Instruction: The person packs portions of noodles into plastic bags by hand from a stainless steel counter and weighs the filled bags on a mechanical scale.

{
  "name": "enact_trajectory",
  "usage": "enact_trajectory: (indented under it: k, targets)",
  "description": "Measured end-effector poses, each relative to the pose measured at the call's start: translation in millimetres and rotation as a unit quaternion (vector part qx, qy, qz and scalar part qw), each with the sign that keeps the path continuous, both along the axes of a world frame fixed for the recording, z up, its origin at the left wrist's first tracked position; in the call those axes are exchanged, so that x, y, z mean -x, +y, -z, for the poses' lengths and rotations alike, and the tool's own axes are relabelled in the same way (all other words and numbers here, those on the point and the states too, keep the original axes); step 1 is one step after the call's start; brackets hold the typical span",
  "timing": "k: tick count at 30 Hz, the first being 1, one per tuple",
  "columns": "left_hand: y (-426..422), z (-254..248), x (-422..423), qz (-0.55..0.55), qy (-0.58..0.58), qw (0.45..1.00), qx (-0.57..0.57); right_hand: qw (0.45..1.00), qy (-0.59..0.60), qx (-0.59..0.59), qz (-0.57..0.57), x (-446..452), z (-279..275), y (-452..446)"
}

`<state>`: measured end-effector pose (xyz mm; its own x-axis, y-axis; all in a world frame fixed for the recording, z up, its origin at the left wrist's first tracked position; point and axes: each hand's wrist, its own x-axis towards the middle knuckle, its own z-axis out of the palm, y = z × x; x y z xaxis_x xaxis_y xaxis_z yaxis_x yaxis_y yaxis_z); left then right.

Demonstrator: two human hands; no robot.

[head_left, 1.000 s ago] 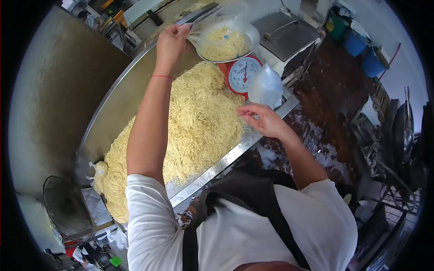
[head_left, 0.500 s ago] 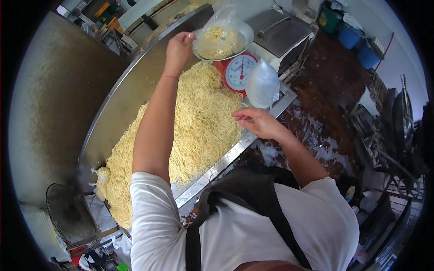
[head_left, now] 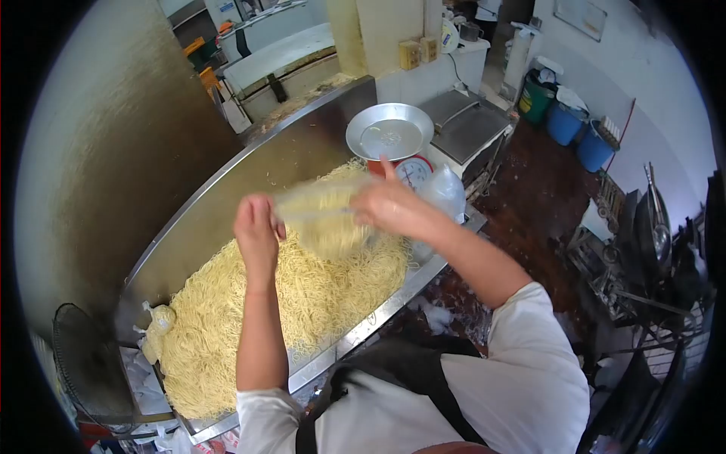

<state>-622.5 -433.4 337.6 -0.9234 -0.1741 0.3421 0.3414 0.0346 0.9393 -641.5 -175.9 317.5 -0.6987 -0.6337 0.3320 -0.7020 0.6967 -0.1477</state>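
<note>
Between my two hands a clear plastic bag of noodles (head_left: 330, 231) is stretched by its top, blurred by motion. My left hand (head_left: 257, 227) is closed on the bag's left corner. My right hand (head_left: 387, 204) pinches the opposite corner, with one finger raised. Below lies a large heap of loose yellow noodles (head_left: 280, 325) in a long metal trough (head_left: 204, 198). Just beyond my right hand is a red dial scale (head_left: 414, 172), and its round metal pan (head_left: 389, 135) holds only a few noodle scraps.
A bundle of clear plastic bags (head_left: 445, 193) sits beside the scale. Tied bags of noodles (head_left: 158, 331) rest at the trough's left end, near a fan (head_left: 82, 363). Behind the scale is a metal-lidded box (head_left: 473, 125). Blue buckets (head_left: 566, 123) stand against the wall.
The noodle bag has left the scale pan and come toward me over the heap. My right hand has moved up and taken hold of it. The camera view has shifted.
</note>
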Motion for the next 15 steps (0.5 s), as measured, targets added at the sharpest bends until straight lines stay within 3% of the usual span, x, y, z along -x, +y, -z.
enact_trajectory:
  k: [3,5,8,11,12,14,15]
  targets:
    - [-52.9,123.9,-17.8,-0.008,-0.134,0.988,-0.072,0.986,-0.136,0.027,-0.091,12.6,97.8,-31.8]
    - [-64.6,170.8,-43.5,-0.023,-0.238,0.971,-0.016,0.974,-0.193,0.041,-0.112,18.1,153.4,-57.0]
    - [-91.9,175.0,-75.6,-0.052,-0.214,0.971,-0.090,0.952,-0.270,0.115,-0.083,-0.9,120.5,-76.6]
    - [-98.7,165.3,-99.3,-0.076,-0.187,0.972,-0.119,0.833,-0.362,0.405,-0.103,3.0,142.6,-63.2]
    - [-95.5,170.5,-104.0,-0.093,-0.200,0.965,-0.140,0.822,-0.341,0.445,-0.097,-3.6,151.8,-57.2]
    - [-82.5,178.9,-114.8,-0.072,-0.224,0.959,-0.155,0.960,-0.241,0.137,-0.038,-17.1,234.8,-61.5]
    - [-74.2,184.6,-115.6,-0.050,-0.227,0.958,-0.169,0.984,-0.175,-0.023,-0.003,-31.0,265.5,-64.4]
